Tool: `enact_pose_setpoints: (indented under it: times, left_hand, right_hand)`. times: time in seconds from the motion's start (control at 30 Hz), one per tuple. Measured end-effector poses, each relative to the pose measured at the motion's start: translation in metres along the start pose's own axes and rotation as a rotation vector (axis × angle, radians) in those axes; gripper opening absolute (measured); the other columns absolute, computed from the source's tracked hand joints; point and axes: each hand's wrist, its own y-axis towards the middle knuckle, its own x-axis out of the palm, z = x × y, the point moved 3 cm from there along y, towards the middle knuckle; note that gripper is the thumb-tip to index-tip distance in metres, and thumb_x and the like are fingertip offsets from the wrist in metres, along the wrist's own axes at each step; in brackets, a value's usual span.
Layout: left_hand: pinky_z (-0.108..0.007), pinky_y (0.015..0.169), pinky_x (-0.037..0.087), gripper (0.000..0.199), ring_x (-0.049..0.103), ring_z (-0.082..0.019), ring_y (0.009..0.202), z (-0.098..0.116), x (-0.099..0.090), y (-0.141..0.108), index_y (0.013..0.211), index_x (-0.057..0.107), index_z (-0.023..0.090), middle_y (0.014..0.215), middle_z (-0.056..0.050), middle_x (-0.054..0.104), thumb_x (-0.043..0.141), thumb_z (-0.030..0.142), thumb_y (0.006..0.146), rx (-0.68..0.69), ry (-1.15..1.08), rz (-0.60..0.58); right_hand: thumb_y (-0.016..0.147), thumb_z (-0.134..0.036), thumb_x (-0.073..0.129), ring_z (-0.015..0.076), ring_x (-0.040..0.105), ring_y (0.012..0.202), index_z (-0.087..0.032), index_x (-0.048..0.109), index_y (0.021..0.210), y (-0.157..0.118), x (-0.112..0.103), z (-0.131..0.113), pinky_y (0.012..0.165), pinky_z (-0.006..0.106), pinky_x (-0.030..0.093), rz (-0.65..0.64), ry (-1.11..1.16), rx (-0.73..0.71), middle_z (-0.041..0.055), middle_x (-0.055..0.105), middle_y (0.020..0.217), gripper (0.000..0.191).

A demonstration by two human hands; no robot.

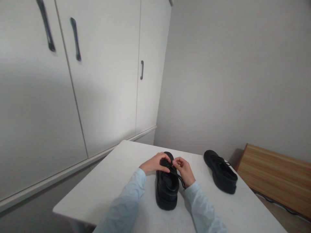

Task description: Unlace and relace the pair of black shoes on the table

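A black lace-up shoe [167, 191] stands on the white table [107, 181], its heel towards me and its toe pointing away. My left hand [155, 162] reaches over the shoe's left side, thumb and fingers curled around the laces at the top of the opening. Close by on the right, my right hand [184, 169] pinches the black shoelace [179, 178] between thumb and forefinger. A length of lace hangs over the shoe's right side below that hand. The exact grip of my left fingertips is partly hidden against the dark shoe.
The matching black shoe [221, 173] sits at the table's right edge, laces on top. Beyond that edge is a wood-grain panel [274, 178], with a dark cable [274, 202] below it. White cabinets [107, 81] with dark handles line the left; a grey wall [230, 71] stands behind.
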Motion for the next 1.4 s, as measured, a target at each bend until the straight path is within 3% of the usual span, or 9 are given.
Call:
enact_pose_setpoints:
  times: [0.2,0.8,1.17,1.4]
  left_hand:
    - [-0.033,0.091,0.035,0.046,0.049,-0.021,0.100,0.001,0.000,0.000,0.098,0.062,0.020,0.099,-0.003,0.056,0.075,0.045,0.062,0.005,0.000,-0.004]
    - [-0.029,0.087,0.036,0.042,0.049,-0.019,0.096,0.001,-0.001,-0.001,0.097,0.062,0.021,0.097,-0.002,0.056,0.076,0.041,0.063,0.002,-0.006,0.000]
    - [-0.031,0.088,0.036,0.040,0.050,-0.019,0.095,0.002,-0.001,0.000,0.096,0.062,0.019,0.097,-0.003,0.057,0.075,0.040,0.064,-0.005,-0.016,-0.005]
    - [-0.030,0.088,0.036,0.039,0.050,-0.019,0.095,0.004,-0.002,0.000,0.093,0.063,0.019,0.095,-0.003,0.056,0.075,0.041,0.064,-0.004,-0.007,-0.007]
  right_hand:
    - [0.055,-0.029,0.080,0.0147,0.057,0.065,-0.017,0.061,0.083,-0.001,-0.006,0.002,0.058,0.025,0.041,-0.077,0.125,0.100,0.0003,0.062,0.068,0.036]
    - [0.067,-0.024,0.070,0.0158,0.059,0.068,-0.019,0.056,0.073,0.002,-0.009,-0.002,0.066,0.029,0.046,0.103,-0.068,-0.160,-0.0002,0.059,0.072,0.016]
    - [0.066,-0.027,0.069,0.0149,0.054,0.064,-0.019,0.056,0.074,0.000,-0.005,-0.012,0.061,0.027,0.044,0.025,-0.027,-0.087,-0.0008,0.057,0.069,0.017]
    - [0.067,-0.026,0.068,0.0132,0.051,0.061,-0.019,0.058,0.077,0.002,-0.015,-0.013,0.054,0.025,0.040,-0.123,-0.110,-0.061,-0.0016,0.054,0.066,0.015]
